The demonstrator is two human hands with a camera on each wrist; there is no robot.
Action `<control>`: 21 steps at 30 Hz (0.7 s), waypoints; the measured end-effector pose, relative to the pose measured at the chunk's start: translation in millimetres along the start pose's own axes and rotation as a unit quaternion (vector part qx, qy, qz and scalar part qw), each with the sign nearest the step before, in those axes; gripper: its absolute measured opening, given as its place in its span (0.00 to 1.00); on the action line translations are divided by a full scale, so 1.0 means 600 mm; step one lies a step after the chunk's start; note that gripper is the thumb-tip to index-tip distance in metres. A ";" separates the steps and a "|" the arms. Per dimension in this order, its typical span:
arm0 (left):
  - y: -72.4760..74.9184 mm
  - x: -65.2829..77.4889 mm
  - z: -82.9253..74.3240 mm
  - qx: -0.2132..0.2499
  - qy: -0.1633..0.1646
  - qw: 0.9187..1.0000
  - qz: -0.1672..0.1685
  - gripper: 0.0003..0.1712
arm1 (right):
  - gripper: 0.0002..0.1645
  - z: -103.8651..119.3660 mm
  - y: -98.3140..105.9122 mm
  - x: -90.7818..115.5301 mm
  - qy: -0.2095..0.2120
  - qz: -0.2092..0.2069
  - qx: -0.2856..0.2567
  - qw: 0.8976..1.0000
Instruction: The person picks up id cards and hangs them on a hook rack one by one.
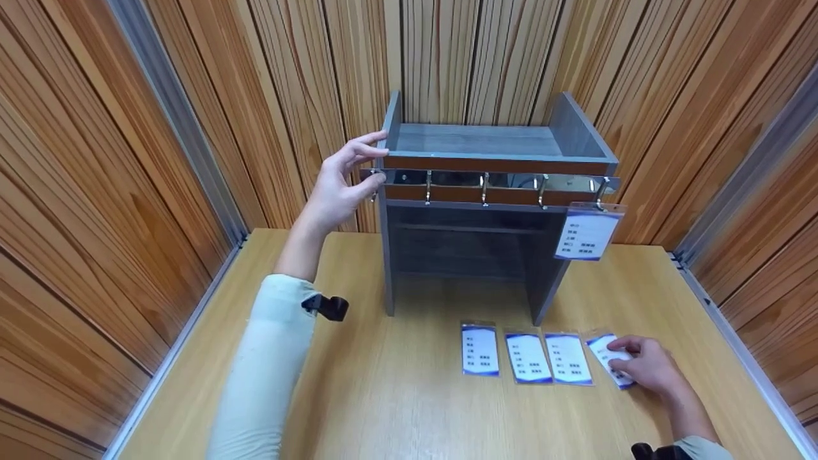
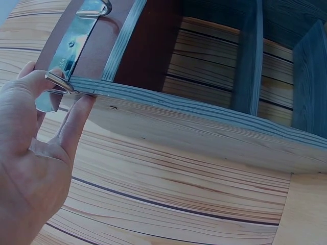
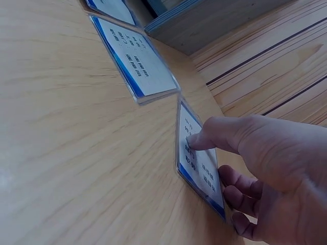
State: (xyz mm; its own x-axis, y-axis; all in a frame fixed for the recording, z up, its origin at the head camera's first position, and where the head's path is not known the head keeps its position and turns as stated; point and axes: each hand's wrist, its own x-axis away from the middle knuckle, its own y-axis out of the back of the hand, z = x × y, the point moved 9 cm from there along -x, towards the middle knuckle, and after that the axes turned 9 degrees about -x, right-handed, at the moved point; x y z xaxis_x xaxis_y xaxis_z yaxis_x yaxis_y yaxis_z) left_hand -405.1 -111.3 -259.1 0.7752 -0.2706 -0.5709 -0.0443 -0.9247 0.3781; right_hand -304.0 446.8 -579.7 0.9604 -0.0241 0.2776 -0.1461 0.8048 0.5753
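My left hand [image 1: 342, 182] is at the upper left corner of a grey shelf unit [image 1: 473, 140]. In the left wrist view, its thumb presses the end of a metal hook rail [image 2: 74, 45] beside a hook [image 2: 59, 81], with fingers behind the side panel [image 2: 168, 102]. From the rail's rightmost hook hangs one badge card [image 1: 588, 233] in a clear sleeve. Down on the table, my right hand [image 1: 652, 367] holds another badge card [image 3: 199, 166], thumb on its printed face and fingers at the far edge. This card appears slightly tilted.
Three more badge cards lie in a row on the wooden table: a left one [image 1: 480, 350], a middle one [image 1: 528, 359] and a right one [image 1: 569, 359]. Wood-panelled walls [image 1: 128, 191] enclose the table on the left, back and right.
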 end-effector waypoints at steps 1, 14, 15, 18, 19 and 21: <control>0.000 0.000 0.000 -0.002 0.000 1.000 0.001 0.16 | 0.28 -0.001 -0.001 0.001 -0.003 -0.001 -0.004 1.000; 0.002 -0.002 -0.001 -0.009 0.003 1.000 0.003 0.16 | 0.61 -0.004 -0.003 0.009 -0.041 -0.046 0.027 0.998; 0.002 -0.003 -0.002 -0.008 0.002 1.000 0.002 0.16 | 0.61 -0.004 -0.003 0.010 -0.041 -0.045 0.025 0.998; 0.002 -0.003 -0.001 -0.009 0.003 1.000 0.002 0.16 | 0.63 -0.005 -0.005 0.009 -0.048 -0.041 0.018 0.998; 0.002 -0.002 -0.002 -0.010 0.003 1.000 0.002 0.16 | 0.64 -0.006 -0.005 0.009 -0.053 -0.039 0.015 0.998; 0.003 -0.002 -0.002 -0.011 0.001 1.000 0.003 0.16 | 0.65 -0.007 -0.005 0.006 -0.062 -0.037 0.015 0.997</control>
State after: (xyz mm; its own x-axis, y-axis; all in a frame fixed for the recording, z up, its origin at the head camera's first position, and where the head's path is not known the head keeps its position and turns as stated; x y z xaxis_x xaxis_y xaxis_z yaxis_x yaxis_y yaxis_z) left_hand -405.2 -112.2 -257.2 0.7765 -0.2746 -0.5671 -0.0346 -0.9173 0.3967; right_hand -299.1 446.4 -583.6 0.9320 -0.1580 0.3261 -0.0848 0.7800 0.6200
